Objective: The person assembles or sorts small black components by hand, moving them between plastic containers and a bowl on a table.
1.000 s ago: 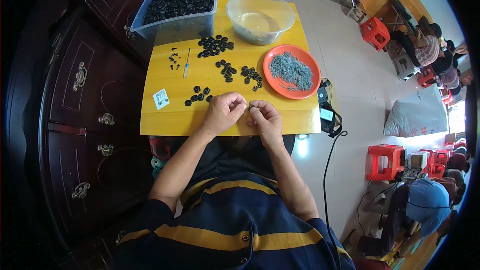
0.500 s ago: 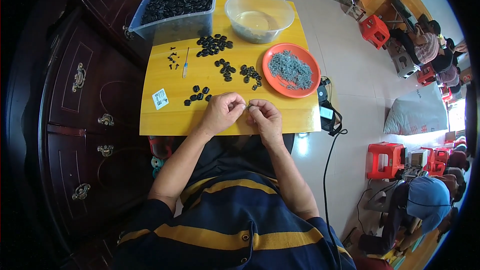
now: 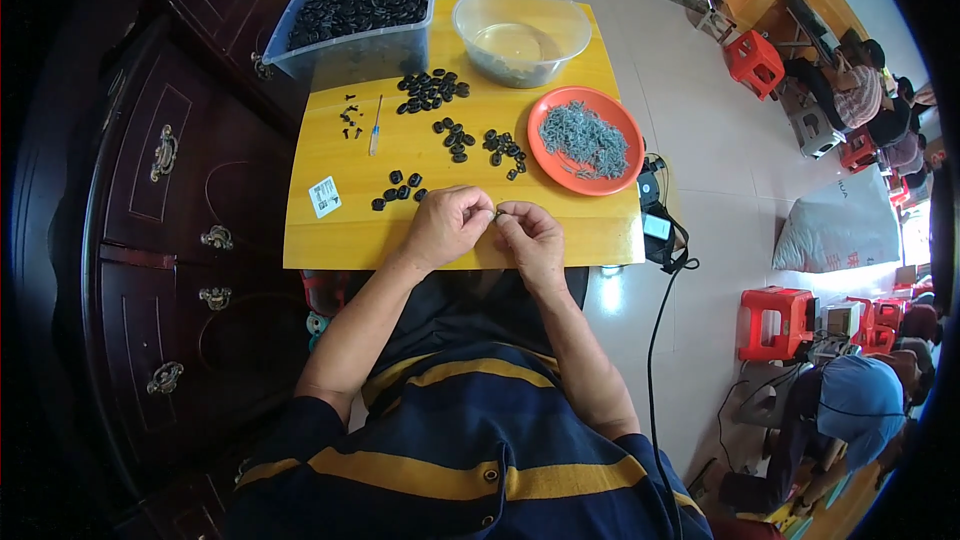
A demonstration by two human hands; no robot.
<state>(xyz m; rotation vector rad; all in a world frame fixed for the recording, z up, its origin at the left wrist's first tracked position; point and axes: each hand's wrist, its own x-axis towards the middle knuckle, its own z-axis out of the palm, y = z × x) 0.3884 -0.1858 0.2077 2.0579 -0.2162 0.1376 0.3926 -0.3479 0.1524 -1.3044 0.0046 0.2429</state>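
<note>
My left hand [image 3: 447,225] and my right hand [image 3: 534,243] meet over the near edge of the yellow table, fingertips almost touching. Between my right thumb and forefinger is a small dark piece [image 3: 498,215], mostly covered. The left thumb and forefinger are pinched against it; whatever they hold is too small to name. Left of my left hand lie several small black oval parts [image 3: 397,192]. Beyond my hands are more black parts [image 3: 456,139], in loose groups. A red plate [image 3: 536,146] heaped with small grey metal pieces [image 3: 585,139] stands beyond my right hand.
At the back stand a translucent bin [image 3: 350,60] full of black parts and a clear round bowl [image 3: 565,32]. A thin screwdriver [image 3: 375,135], tiny black pieces [image 3: 351,118] and a white label [image 3: 325,197] lie at left. Dark cabinets [image 3: 150,210] flank the table; a black cable [image 3: 653,360] hangs right.
The whole view has shifted slightly, with the table a little further right. Both hands keep their pinch at nearly the same spot.
</note>
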